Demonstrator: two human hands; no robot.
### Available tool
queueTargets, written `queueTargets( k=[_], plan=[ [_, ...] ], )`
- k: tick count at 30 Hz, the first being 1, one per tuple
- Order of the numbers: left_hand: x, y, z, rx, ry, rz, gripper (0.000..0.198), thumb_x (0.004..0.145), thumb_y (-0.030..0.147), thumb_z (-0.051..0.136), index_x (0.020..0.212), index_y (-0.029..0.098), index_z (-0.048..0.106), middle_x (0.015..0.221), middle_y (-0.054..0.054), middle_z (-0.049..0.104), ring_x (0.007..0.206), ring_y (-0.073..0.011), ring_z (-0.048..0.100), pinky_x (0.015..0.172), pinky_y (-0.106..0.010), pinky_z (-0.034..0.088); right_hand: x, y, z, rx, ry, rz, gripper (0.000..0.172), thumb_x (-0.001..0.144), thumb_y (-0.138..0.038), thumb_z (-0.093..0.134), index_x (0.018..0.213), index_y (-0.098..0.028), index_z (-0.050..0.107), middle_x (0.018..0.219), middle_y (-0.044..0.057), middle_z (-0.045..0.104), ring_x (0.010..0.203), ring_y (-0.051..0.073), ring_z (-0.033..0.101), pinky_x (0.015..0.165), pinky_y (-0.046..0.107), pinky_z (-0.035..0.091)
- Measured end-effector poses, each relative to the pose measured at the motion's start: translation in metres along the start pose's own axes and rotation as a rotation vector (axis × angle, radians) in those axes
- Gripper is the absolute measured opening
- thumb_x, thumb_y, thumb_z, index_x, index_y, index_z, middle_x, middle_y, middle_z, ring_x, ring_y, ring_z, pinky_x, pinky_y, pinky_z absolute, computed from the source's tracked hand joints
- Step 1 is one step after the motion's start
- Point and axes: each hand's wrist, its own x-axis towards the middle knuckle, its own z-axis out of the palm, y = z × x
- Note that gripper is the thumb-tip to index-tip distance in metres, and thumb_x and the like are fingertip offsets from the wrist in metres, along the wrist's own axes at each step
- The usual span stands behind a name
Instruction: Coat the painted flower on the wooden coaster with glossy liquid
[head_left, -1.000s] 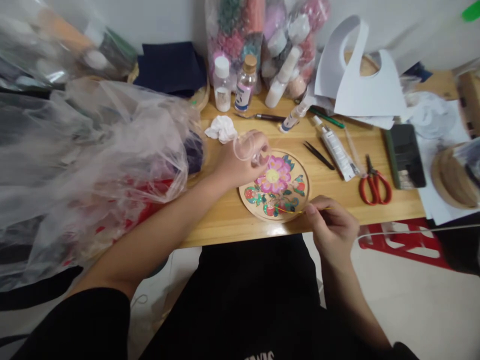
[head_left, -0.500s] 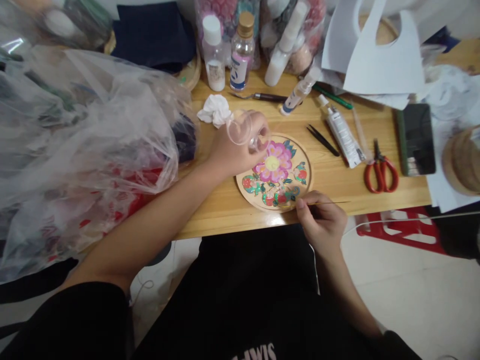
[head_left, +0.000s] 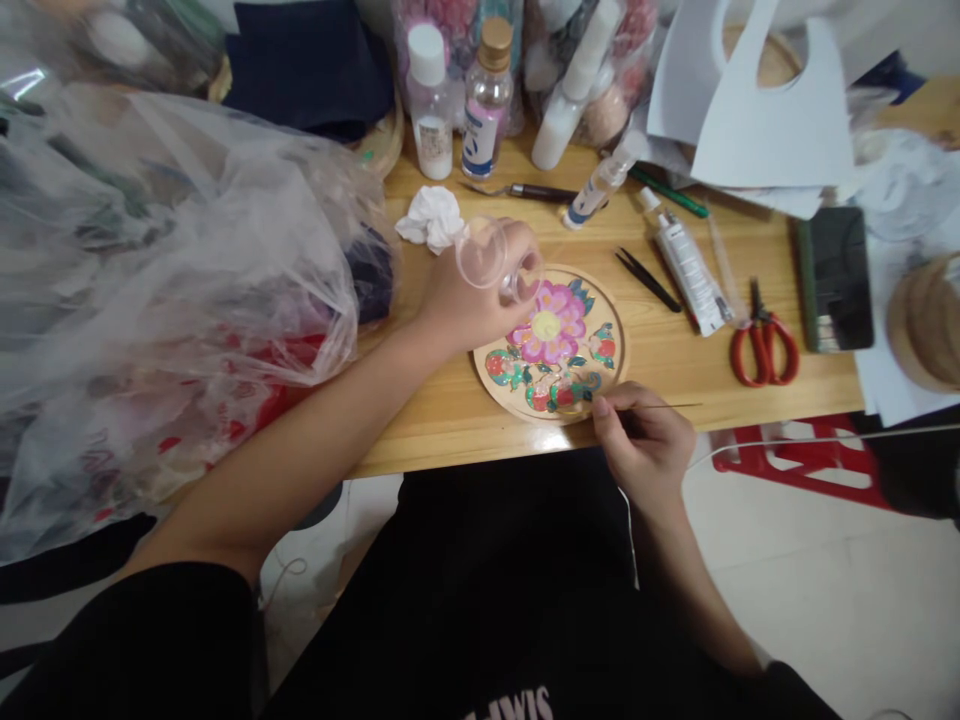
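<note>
A round wooden plaque with a raised rim lies near the table's front edge. On it is a pink flower with a yellow centre, above red and green motifs outlined in gold. My left hand is closed round clear plastic cupware over the plaque's upper left; one round clear cup rim shows above the knuckles. Whether this is one cup or two, I cannot tell. At the plaque's lower right, my right hand pinches a thin needle-like stick, its tip end hidden by the fingers.
Crumpled tissue, several bottles and a dark-handled tool lie behind. Rightward are black tweezers, a white tube, red-handled cutters and a phone. Plastic bags cover the left side.
Both hands hold nearly the same pose over the plaque. The whole view has shifted very slightly; nothing else has visibly moved.
</note>
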Motion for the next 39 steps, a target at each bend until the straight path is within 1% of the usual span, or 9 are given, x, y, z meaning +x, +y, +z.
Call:
queueTargets(
  k=[7,13,20,28,31,34,37,39],
  plan=[
    [0.000,-0.001,0.001,-0.022,0.005,-0.003,0.010,0.077,0.020,0.058,0.085,0.021,0.052,0.089,-0.005,0.058,0.093,-0.0213,0.058,0.082,-0.035,0.043,-0.002,0.002,0.000,0.012,-0.003,-0.011,0.017,0.082,-0.017,0.064,0.066,-0.019,0.059,0.058,-0.004,0.055,0.050,0.007,0.047,0.046,0.022,0.036],
    [-0.001,-0.002,0.002,-0.024,0.016,0.002,0.012,0.077,0.020,0.060,0.087,0.020,0.052,0.089,-0.004,0.058,0.092,-0.0203,0.058,0.081,-0.034,0.042,-0.002,0.002,-0.001,-0.006,-0.002,0.002,0.018,0.083,-0.020,0.063,0.065,-0.020,0.059,0.056,-0.004,0.055,0.049,0.008,0.047,0.045,0.023,0.036],
    [-0.001,0.001,-0.001,-0.020,0.001,-0.013,0.010,0.078,0.020,0.059,0.085,0.020,0.052,0.089,-0.005,0.059,0.093,-0.0222,0.059,0.083,-0.036,0.042,0.000,-0.001,-0.001,-0.013,-0.004,0.008,0.019,0.082,-0.021,0.063,0.064,-0.020,0.059,0.056,-0.003,0.056,0.048,0.008,0.047,0.045,0.023,0.036],
    [-0.001,-0.001,0.001,-0.035,0.030,-0.005,0.012,0.076,0.019,0.061,0.084,0.021,0.053,0.087,-0.004,0.059,0.091,-0.0202,0.057,0.080,-0.034,0.043,0.000,-0.001,0.000,-0.003,0.017,0.032,0.020,0.083,-0.024,0.063,0.064,-0.020,0.059,0.055,-0.003,0.057,0.048,0.009,0.049,0.045,0.024,0.037],
    [-0.001,0.000,0.001,-0.038,0.027,-0.006,0.011,0.076,0.019,0.061,0.084,0.021,0.053,0.087,-0.003,0.059,0.090,-0.0198,0.057,0.079,-0.034,0.043,-0.001,0.001,-0.001,0.034,0.048,0.034,0.020,0.083,-0.024,0.064,0.064,-0.020,0.059,0.056,-0.003,0.056,0.049,0.009,0.048,0.045,0.023,0.036],
    [-0.001,0.000,0.000,-0.059,0.011,-0.010,0.010,0.077,0.019,0.060,0.084,0.020,0.053,0.088,-0.004,0.058,0.090,-0.0201,0.058,0.079,-0.034,0.044,0.005,0.000,-0.003,0.058,0.117,0.031,0.021,0.084,-0.023,0.065,0.064,-0.020,0.059,0.055,-0.004,0.054,0.049,0.008,0.045,0.046,0.023,0.034],
    [-0.002,0.000,-0.001,-0.078,0.024,0.005,0.010,0.077,0.019,0.060,0.085,0.019,0.054,0.087,-0.003,0.058,0.087,-0.0186,0.058,0.079,-0.033,0.045,0.022,-0.008,-0.003,0.060,0.204,0.017,0.022,0.086,-0.025,0.065,0.065,-0.021,0.059,0.055,-0.005,0.051,0.047,0.008,0.041,0.044,0.023,0.031],
    [-0.003,-0.001,0.000,-0.073,0.049,0.021,0.011,0.076,0.019,0.060,0.087,0.019,0.056,0.086,-0.002,0.060,0.082,-0.0165,0.058,0.075,-0.031,0.045,0.037,-0.016,-0.001,0.040,0.220,-0.020,0.021,0.086,-0.026,0.064,0.067,-0.021,0.059,0.055,-0.004,0.051,0.047,0.008,0.041,0.044,0.024,0.031]
  ],
)
